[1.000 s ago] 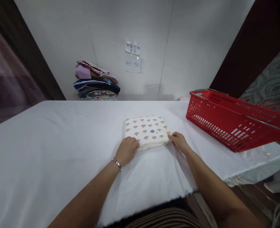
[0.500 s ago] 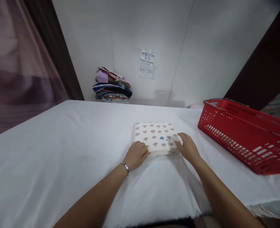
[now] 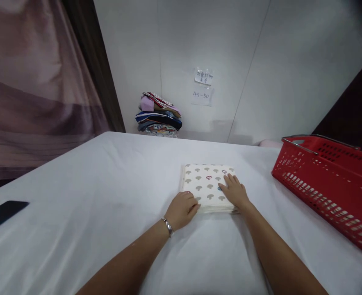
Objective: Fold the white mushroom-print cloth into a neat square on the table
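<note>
A folded white cloth [image 3: 210, 187] with grey, red and blue mushroom prints lies on the white-covered table, its layers showing along the near edge. At its near left corner, my left hand [image 3: 182, 209] is closed, with fingers on the side and top and the thumb along the front. A silver bracelet [image 3: 167, 226] circles that wrist. My right hand [image 3: 235, 190] rests on the cloth's right part with fingers stretched out and apart, covering some of the print.
To the right stands a red plastic basket [image 3: 331, 184] with metal handles. A dark phone-like slab [image 3: 4, 214] lies at the left. Against the wall behind the table is a stack of folded fabrics [image 3: 159, 114]. Paper signs [image 3: 202, 95] hang on the wall.
My right hand has moved from the cloth's near right edge onto its top and flattened. My left hand stays at the corner. The view has swung left, bringing more of the dark slab into sight.
</note>
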The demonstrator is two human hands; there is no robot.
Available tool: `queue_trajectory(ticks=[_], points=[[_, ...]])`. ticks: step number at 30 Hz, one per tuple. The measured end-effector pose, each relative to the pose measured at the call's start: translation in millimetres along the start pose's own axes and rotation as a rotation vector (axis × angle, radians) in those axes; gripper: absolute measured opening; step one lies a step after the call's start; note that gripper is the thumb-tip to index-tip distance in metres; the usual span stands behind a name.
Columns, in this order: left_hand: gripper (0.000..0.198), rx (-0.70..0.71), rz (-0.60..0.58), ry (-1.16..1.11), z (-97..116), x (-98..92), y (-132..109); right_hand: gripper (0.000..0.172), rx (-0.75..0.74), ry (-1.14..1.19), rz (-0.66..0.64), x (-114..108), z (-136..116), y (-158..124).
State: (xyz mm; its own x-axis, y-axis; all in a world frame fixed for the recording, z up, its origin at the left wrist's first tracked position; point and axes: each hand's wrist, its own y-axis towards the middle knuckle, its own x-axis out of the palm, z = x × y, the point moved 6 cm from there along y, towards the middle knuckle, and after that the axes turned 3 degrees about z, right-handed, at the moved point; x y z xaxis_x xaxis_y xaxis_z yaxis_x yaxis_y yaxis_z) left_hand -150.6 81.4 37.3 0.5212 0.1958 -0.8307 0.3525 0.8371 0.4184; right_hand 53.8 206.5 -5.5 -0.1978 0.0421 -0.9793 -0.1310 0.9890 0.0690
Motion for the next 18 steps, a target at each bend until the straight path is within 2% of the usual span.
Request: queue_trajectory(ticks=[4,7,9,11,12,15,18], points=[[0.034,-0.183,-0.002,-0.088,-5,-9.8,11,0.061,-0.025,0.023,0.017,-2,-4,-1],[0.029,-0.301,0.025,-0.093,-8,-20.2,39,0.060,-0.027,0.017,0.026,-3,-6,-1],[0.034,-0.267,0.043,-0.038,-8,-21.1,64,0.060,-0.025,0.015,0.033,-3,-6,-1],[0.045,-0.231,0.018,0.061,-15,-11.2,84,0.060,-0.023,0.016,0.041,-3,-6,-1],[0.052,-0.268,-0.023,0.118,-24,-2.1,89,0.059,-0.025,0.018,0.042,-3,-6,-1],[0.064,-0.489,-0.222,0.164,-61,32.0,84,0.060,-0.038,0.019,0.029,-2,-6,-3],[0.065,-0.506,-0.238,0.152,-79,47.8,75,0.060,-0.047,0.009,0.007,-2,-7,-5]])
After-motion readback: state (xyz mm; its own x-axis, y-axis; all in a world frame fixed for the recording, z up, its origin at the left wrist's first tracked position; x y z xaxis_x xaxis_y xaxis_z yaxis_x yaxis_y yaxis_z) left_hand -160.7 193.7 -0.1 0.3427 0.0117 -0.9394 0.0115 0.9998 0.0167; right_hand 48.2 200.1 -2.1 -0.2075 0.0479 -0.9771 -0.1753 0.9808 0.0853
